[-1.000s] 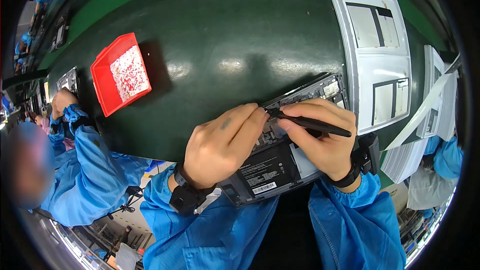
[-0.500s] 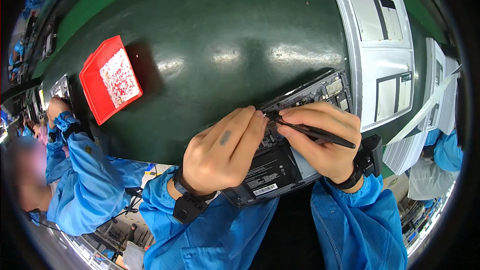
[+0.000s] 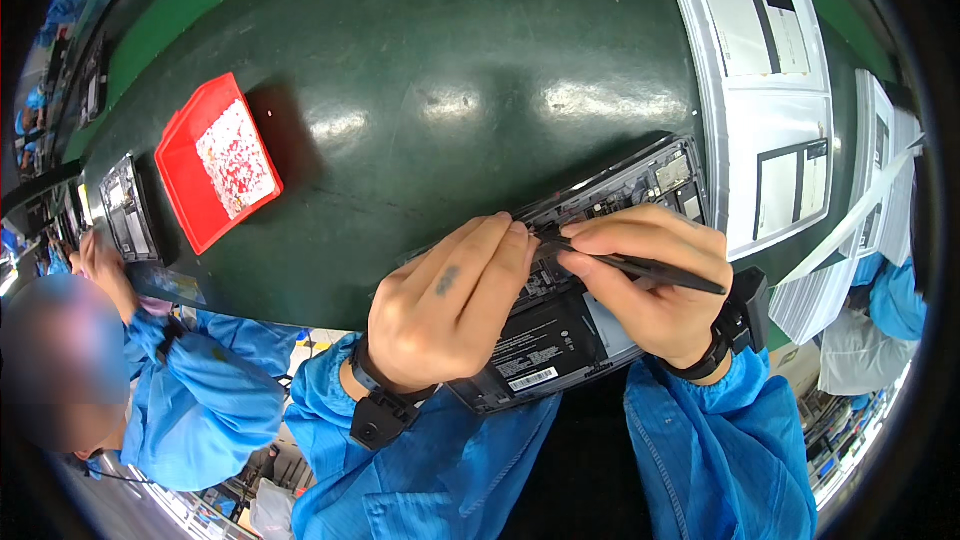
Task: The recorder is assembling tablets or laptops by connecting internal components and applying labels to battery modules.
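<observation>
An opened laptop base [image 3: 675, 175] lies slanted on the table close in front of me. Its circuit boards show, and a black battery [image 3: 535, 338] with a white label fills the near side. My right hand [image 3: 655, 280] pinches slim black tweezers [image 3: 665, 273], their tip down at the board near the laptop's middle. Over the laptop's left part lies my left hand [image 3: 445, 305], its fingers pressed together and the fingertips meeting the board beside the tweezers' tip. Whatever those fingertips pinch is too small and hidden to name.
A red bin [image 3: 190, 185] of small white bits stands at left on the green table [image 3: 430, 50]. White trays [image 3: 745, 115] with flat panels are at right, with stacked trays [image 3: 815, 305] beyond. At far left a co-worker's hand [image 3: 105, 270] is near another opened device [image 3: 128, 210].
Both my hands stay at nearly the same spot on the laptop; the tweezers' back end has shifted slightly right. The co-worker at left has drawn a hand back from the other device.
</observation>
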`<action>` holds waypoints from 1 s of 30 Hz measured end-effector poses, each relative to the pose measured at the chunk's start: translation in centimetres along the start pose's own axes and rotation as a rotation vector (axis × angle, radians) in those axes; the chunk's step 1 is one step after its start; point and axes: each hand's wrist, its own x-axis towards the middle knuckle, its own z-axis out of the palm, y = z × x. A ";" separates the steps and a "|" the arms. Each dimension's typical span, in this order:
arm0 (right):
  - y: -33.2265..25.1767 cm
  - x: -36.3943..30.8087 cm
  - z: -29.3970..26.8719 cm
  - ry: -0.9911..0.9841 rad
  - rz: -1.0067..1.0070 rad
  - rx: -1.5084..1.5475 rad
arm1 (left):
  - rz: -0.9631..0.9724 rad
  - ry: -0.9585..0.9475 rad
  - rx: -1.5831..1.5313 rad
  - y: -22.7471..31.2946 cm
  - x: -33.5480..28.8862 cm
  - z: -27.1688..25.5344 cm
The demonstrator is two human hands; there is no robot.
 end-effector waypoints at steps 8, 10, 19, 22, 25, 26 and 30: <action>-0.2 -0.3 -0.6 -0.016 0.023 0.196 | 0.009 0.073 -0.084 0.1 0.5 -0.6; -0.1 -0.2 -0.7 -0.036 0.006 0.210 | 0.122 0.026 -0.119 -0.5 -0.2 -0.7; 0.6 -0.6 -0.7 0.060 0.003 0.058 | -0.383 0.239 0.631 -6.2 -0.6 -8.1; 0.5 -0.7 -0.6 0.105 0.106 0.106 | -0.555 0.301 0.609 -7.2 -1.5 -9.2; 0.8 -0.7 -0.3 0.104 0.073 0.119 | -0.498 0.272 0.468 -4.9 -1.6 -7.7; 0.8 -0.7 -0.3 0.105 0.078 0.115 | -0.451 0.208 0.389 -3.6 -1.2 -6.7; 1.0 -0.6 -0.3 0.093 0.089 0.105 | -0.244 0.065 0.015 -0.8 -0.1 -2.9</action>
